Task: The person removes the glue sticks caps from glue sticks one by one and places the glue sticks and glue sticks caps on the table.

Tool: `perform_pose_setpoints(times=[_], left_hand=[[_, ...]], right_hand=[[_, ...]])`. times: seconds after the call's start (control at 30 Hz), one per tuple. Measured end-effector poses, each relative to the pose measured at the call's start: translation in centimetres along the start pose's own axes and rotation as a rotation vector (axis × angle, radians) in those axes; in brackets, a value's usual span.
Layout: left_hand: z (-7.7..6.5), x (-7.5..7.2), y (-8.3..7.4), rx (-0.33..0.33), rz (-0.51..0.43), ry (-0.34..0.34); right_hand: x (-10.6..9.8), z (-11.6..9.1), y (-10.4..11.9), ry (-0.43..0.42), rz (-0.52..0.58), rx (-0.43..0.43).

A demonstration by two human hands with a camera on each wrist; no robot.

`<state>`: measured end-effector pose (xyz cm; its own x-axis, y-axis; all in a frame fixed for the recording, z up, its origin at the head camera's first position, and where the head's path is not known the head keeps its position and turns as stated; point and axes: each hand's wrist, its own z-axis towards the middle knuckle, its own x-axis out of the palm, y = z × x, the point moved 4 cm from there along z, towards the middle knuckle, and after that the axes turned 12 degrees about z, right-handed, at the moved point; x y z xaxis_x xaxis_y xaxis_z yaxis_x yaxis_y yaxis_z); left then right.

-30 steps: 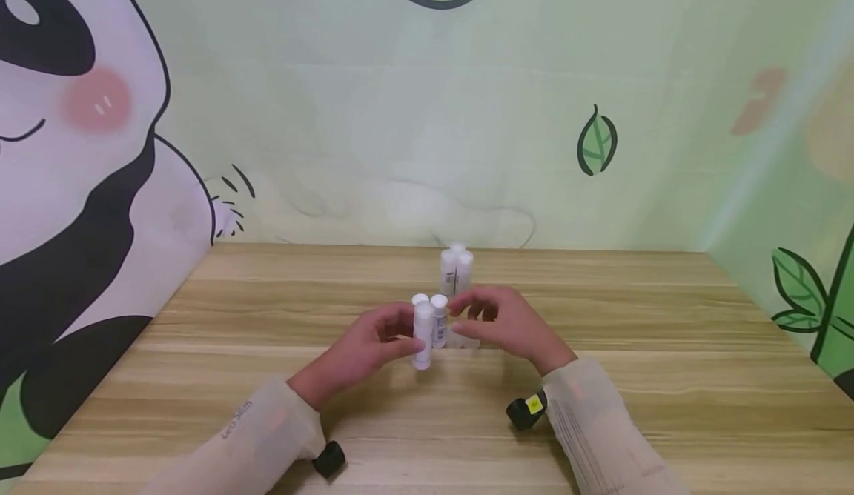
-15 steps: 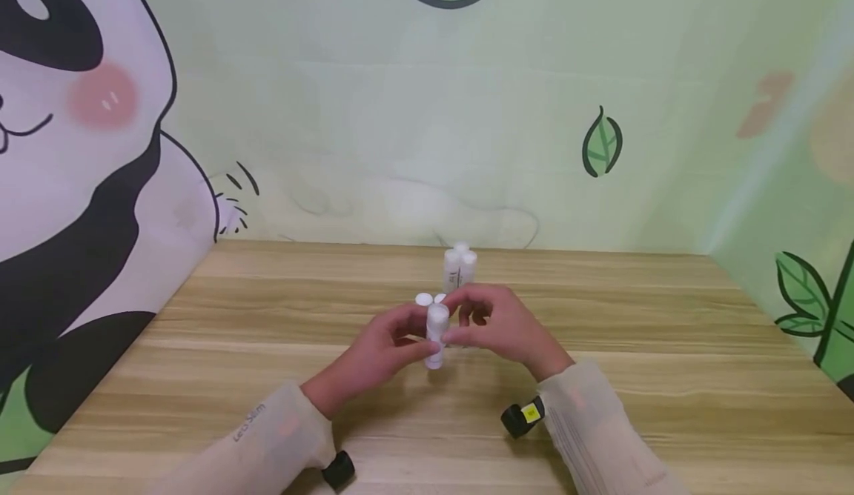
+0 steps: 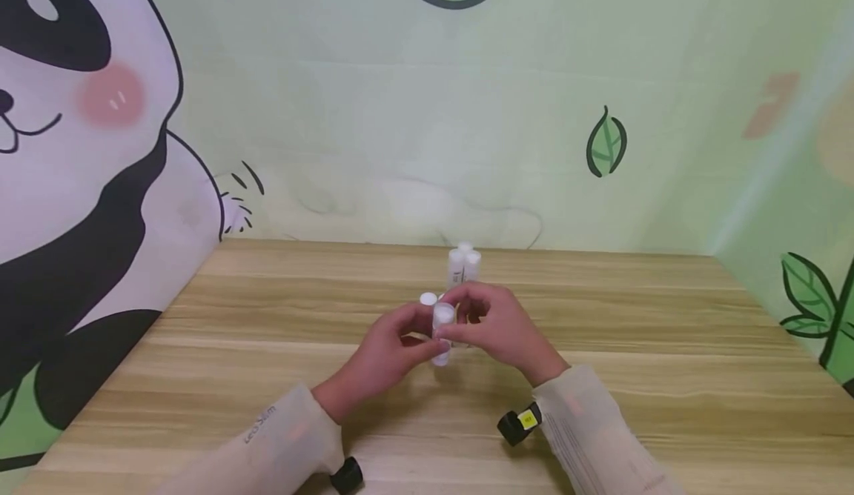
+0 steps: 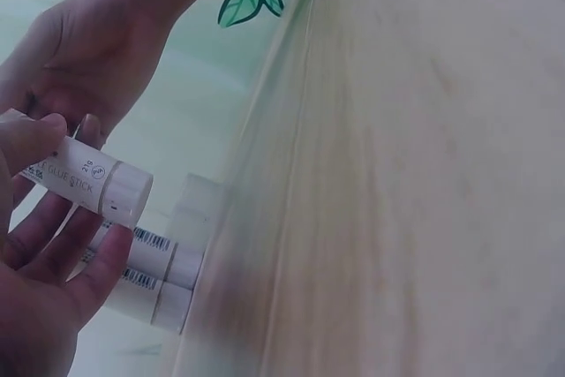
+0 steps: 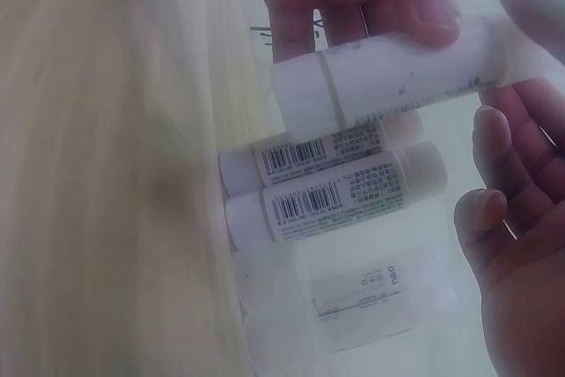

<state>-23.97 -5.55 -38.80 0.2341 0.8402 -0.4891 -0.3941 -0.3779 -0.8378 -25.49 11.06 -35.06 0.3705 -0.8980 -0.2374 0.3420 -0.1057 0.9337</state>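
While left hand (image 3: 394,350) pinches the stick (image 5: 375,84) round its body, right hand (image 3: 490,324) has its grip closed on the top end, likely two-handed to steady it. Stick is held clear of the tabletop (image 3: 280,421), near the upright sticks (image 5: 340,196), probably lifted so it won't knock them; those stand on end, close-set, likely for compactness.

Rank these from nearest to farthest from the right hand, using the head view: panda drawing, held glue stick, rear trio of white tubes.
1. Held glue stick, at the left edge of the right hand.
2. Rear trio of white tubes, just beyond the hand.
3. Panda drawing, far off to the left.
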Motion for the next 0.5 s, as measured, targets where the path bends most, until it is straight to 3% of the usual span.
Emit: perform_pose_setpoints(times=[0.5], left_hand=[[-0.22, 0.15, -0.10, -0.009, 0.002, 0.026]], right_hand=[[-0.13, 0.07, -0.18, -0.010, 0.013, 0.004]])
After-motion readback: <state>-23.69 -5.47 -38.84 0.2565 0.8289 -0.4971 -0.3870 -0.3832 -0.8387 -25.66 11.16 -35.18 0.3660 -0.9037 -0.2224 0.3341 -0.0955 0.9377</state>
